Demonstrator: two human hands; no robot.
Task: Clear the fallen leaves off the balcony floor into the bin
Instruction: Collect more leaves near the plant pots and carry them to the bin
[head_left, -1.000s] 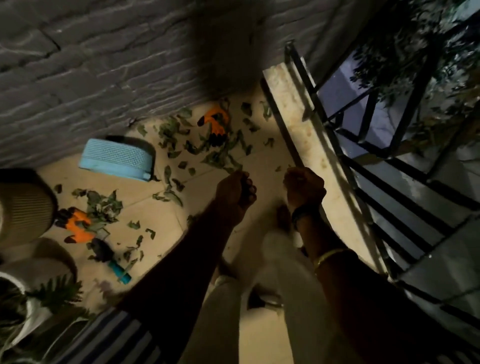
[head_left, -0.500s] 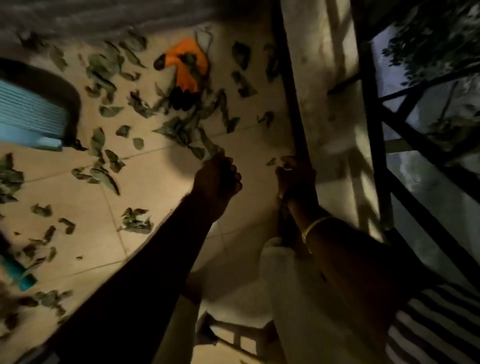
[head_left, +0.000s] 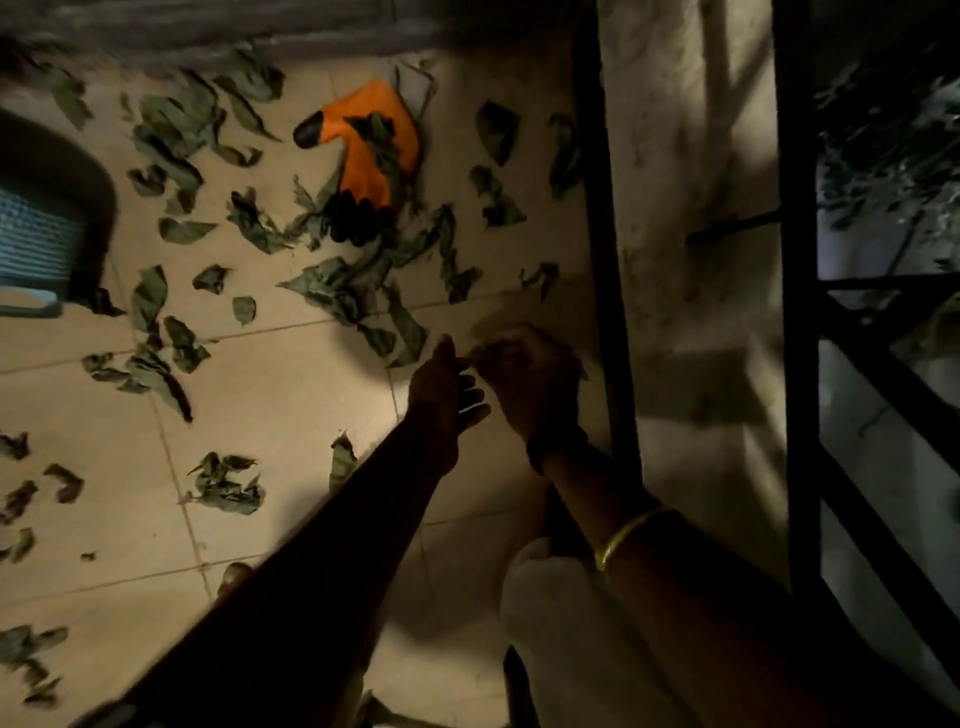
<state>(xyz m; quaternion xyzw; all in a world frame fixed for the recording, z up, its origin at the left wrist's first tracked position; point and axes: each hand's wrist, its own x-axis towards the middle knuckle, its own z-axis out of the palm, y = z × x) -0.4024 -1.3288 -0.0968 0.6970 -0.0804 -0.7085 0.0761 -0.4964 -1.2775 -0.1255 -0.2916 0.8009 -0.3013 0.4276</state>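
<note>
Dry green leaves (head_left: 332, 291) lie scattered over the beige tiled balcony floor (head_left: 291, 395), thickest around an orange and black glove (head_left: 374, 150). The light blue ribbed bin (head_left: 31, 244) shows partly at the left edge. My left hand (head_left: 447, 389) reaches low over the floor with its fingers loosely apart, just below the nearest leaves (head_left: 405, 338). My right hand (head_left: 524, 374) is right beside it, almost touching, curled closed by the black railing post (head_left: 608, 291). It is too dark to see anything inside the right hand.
A pale stone ledge (head_left: 691, 260) and black metal railing (head_left: 795, 312) run along the right side. The grey wall (head_left: 208, 31) closes the far end. My knee in light trousers (head_left: 561, 623) is under my right arm. More leaves (head_left: 223, 483) lie to the left.
The view has dropped closer to the floor. My two hands have come together, and the left hand's fingers have loosened from a closed curl.
</note>
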